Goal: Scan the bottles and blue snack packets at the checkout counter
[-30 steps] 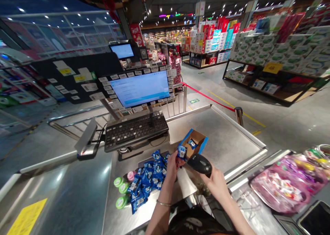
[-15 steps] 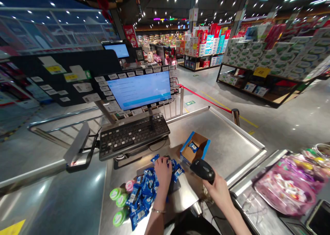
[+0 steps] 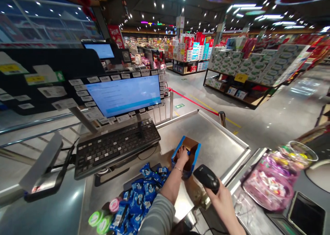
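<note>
My left hand point(image 3: 183, 155) reaches down into an open cardboard box point(image 3: 197, 150) with blue edges. Its fingers are curled at a small blue packet point(image 3: 189, 153), partly hidden by the hand and the box wall. In my right hand point(image 3: 221, 193) is a black barcode scanner point(image 3: 206, 177), its head just to the right of the box's near corner. Left of my left forearm lies a heap of blue packets point(image 3: 139, 197) on the metal counter. Beside the heap stand green-lidded tubs point(image 3: 95, 218) and a pink-lidded one point(image 3: 114, 205).
A keyboard point(image 3: 117, 147) and a lit monitor point(image 3: 126, 96) stand behind the heap. To the right are a pink tray of sweets point(image 3: 269, 183) and a phone-like device point(image 3: 306, 212). A red barrier strap point(image 3: 196, 101) runs beyond the metal counter point(image 3: 219, 135).
My left hand has moved from the packet heap forward and right into the box. The scanner stays in my right hand. The whole view has turned a little to the right.
</note>
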Demonstrator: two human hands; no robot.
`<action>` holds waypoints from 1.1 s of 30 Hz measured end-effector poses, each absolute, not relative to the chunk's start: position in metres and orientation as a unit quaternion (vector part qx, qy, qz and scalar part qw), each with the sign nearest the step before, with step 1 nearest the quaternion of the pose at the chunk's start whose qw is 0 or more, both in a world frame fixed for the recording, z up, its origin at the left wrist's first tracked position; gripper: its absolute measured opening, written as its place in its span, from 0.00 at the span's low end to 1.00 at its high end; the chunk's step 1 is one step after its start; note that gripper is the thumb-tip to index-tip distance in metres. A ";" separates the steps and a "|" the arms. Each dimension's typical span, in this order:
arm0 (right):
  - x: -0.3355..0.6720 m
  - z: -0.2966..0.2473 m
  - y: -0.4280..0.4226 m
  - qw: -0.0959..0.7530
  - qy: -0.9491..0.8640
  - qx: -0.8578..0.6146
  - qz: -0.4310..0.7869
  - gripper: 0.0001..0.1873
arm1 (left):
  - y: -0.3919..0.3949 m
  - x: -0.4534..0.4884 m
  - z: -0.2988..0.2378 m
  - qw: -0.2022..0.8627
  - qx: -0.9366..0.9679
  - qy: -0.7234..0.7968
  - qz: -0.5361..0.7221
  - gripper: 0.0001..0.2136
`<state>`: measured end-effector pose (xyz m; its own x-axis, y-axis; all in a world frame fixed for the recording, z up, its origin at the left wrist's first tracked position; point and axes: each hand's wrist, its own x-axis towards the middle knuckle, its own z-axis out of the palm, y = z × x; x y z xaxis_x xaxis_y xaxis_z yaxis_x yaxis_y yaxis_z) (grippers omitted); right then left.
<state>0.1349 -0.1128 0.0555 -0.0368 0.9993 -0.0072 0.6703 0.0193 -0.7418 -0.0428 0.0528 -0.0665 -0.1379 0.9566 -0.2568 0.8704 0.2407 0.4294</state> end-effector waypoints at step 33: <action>0.086 0.076 -0.106 0.213 -0.731 -0.569 0.309 0.20 | -0.092 -0.107 0.005 0.136 0.527 0.728 0.417 0.18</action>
<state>0.0857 -0.1060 0.0763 -0.2612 0.9644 -0.0403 0.7009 0.1608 -0.6949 -0.1067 -0.0922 0.0050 -0.4075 0.8805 0.2424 0.6544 0.0965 0.7499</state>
